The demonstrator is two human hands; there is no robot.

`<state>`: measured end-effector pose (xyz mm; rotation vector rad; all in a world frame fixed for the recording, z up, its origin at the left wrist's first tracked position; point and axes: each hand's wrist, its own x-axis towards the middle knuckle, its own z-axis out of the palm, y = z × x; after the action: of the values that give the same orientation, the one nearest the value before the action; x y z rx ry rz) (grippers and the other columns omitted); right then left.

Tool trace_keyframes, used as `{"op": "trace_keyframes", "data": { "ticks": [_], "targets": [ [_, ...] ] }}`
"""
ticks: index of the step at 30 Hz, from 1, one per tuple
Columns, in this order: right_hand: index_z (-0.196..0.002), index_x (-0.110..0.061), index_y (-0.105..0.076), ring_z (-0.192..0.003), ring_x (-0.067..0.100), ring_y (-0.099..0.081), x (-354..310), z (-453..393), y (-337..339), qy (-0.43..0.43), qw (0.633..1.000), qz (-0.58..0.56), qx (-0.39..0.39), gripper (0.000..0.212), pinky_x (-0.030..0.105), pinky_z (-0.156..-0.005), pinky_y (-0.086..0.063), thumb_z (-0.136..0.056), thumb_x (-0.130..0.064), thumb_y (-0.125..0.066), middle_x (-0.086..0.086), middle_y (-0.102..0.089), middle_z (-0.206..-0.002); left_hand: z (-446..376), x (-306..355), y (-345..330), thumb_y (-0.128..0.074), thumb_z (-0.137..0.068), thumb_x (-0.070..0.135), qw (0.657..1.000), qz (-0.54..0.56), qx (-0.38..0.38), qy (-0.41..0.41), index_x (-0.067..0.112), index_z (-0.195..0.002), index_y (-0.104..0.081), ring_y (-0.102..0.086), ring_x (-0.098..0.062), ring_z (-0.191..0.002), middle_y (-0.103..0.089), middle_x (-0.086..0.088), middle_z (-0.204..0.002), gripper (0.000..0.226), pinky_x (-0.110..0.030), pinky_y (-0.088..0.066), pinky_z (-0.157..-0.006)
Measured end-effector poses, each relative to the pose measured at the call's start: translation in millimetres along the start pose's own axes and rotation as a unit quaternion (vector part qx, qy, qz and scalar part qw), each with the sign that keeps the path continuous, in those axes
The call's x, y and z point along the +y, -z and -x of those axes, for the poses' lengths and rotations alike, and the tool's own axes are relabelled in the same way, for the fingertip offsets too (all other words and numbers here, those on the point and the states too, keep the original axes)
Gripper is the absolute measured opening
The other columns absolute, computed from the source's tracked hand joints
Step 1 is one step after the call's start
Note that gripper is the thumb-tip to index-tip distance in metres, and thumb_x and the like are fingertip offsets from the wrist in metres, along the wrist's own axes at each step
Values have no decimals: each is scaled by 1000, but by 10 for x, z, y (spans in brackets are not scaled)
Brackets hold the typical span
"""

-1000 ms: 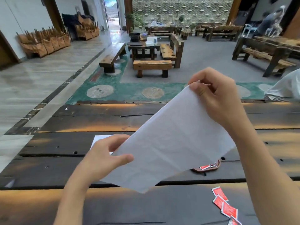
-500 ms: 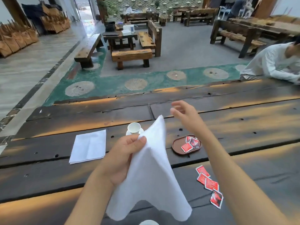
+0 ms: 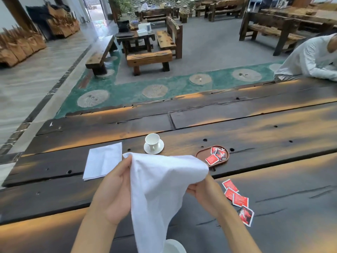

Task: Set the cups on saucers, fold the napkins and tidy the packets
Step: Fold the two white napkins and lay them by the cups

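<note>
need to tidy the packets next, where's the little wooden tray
In the head view the tray lies on the table right of centre, just right of the cup on its saucer, beyond the loose packets.

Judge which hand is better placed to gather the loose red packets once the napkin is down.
Right. The right hand grips the white napkin just beside the loose packets on the table; the left hand holds the far side.

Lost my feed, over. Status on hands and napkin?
Both hands, left and right, grip the unfolded napkin above the table. Loose red packets lie right. Nothing blocking.
</note>
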<state>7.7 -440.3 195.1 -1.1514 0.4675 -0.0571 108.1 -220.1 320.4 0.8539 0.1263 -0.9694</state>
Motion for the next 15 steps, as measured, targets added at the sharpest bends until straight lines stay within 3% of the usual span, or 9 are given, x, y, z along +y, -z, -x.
{"op": "trace_keyframes", "data": {
  "ticks": [3, 6, 8, 12, 13, 15],
  "targets": [
    [-141, -21, -58, -128, 27, -63, -172, -55, -105, 36, 999, -4, 9, 55, 44, -105, -50, -112, -43, -16, 6, -66, -139, 56, 75, -2, -53, -99, 38, 999, 30, -7, -12, 7, -147, -56, -69, -32, -120, -67, -16, -139, 57, -46, -60, -93],
    [-141, -6, -55, -133, 26, -58, -306, -46, -182, 77, 996, -43, 12, 68, 41, -104, -52, -110, -51, -14, 10, -64, -141, 112, 149, 9, -48, -101, 39, 997, 62, -47, -5, 3, -130, -70, -75, -31, -110, -76, -16, -123, 51, -43, -62, -88],
    [-143, 4, -48, -137, 26, -54, -381, -31, -241, 78, 993, -87, 9, 81, 43, -106, -46, -104, -60, -17, 13, -62, -143, 159, 172, 15, -36, -107, 43, 995, 44, -93, -5, 2, -128, -71, -72, -30, -116, -76, -16, -123, 58, -41, -54, -101],
    [-133, -21, -68, -139, 18, -52, -416, -12, -348, 90, 991, -95, -10, 75, 36, -106, -40, -99, -65, -17, 4, -62, -144, 178, 197, 26, -26, -109, 44, 989, 2, -144, -21, 3, -139, -62, -61, -29, -132, -68, -16, -138, 63, -39, -38, -116],
    [-134, -22, -68, -140, 18, -51, -415, 5, -357, 91, 988, -119, -35, 77, 37, -107, -39, -98, -67, -17, 6, -60, -147, 171, 198, 30, -33, -106, 41, 992, -13, -126, -23, 4, -135, -67, -65, -30, -127, -70, -16, -134, 57, -41, -45, -111],
    [-134, -14, -67, -139, 24, -51, -446, 57, -364, 95, 979, -167, -70, 83, 39, -106, -40, -95, -72, -23, 11, -58, -148, 151, 186, 80, -58, -92, 35, 997, -22, -68, -33, 5, -120, -77, -76, -34, -105, -78, -18, -118, 45, -44, -61, -87]
  ]
}}
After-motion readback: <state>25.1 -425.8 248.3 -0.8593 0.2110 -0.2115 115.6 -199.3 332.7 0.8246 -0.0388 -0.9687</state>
